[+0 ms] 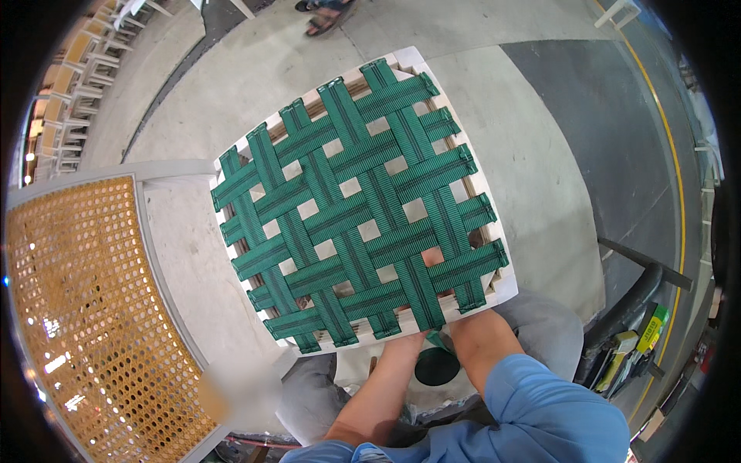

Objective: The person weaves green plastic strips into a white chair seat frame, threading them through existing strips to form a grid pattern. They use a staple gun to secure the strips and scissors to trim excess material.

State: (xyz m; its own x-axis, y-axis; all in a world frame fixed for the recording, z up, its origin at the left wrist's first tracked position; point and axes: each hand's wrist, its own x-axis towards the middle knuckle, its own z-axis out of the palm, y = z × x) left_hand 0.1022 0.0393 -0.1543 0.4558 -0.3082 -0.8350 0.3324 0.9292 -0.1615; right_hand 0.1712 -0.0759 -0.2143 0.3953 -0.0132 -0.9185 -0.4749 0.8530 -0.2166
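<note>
A whitish, nearly square seat frame (502,284) fills the middle of the head view, tilted with one corner toward the upper right. Woven green straps (355,208) cross it, each with darker stripes, their ends folded at the edges. Both my forearms reach up from below and pass under the near edge. Patches of skin show through gaps in the weave near that edge, but my fingers and whatever they touch are hidden beneath. Between my forearms is a dark green round thing (437,367), with a short piece of green strap (438,338) just above it.
At left stands a chair part with a woven cane panel (100,301) in a grey frame. A dark curved bar (629,301) and a green-and-yellow package (652,328) are at right. Rows of pale chair frames (77,100) line the far left. A person's sandalled foot (324,21) shows at the top.
</note>
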